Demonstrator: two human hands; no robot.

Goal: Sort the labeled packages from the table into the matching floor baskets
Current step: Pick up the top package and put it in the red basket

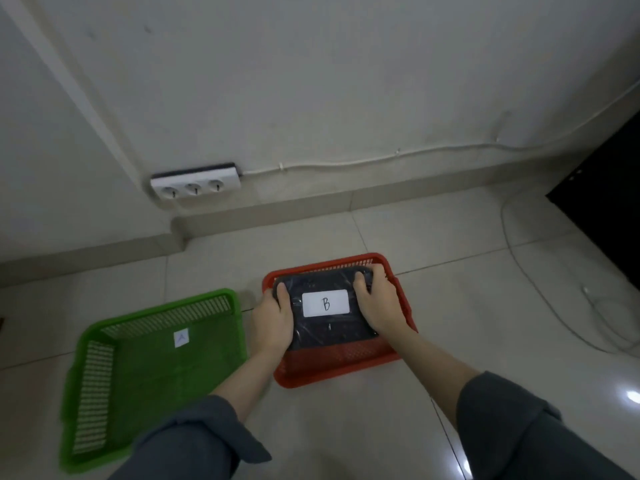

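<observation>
Both hands grip a dark wrapped package bearing a white label marked B, held flat over the red basket on the floor. The left hand clamps its left edge, thumb on top; the right hand wraps fingers round the far right corner. A green basket lies just beside it, to the left.

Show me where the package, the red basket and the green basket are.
package (325, 303): head view, on its white label marked B.
red basket (341, 370): head view, on its near wall.
green basket (156, 375): head view, on its bare floor.
</observation>
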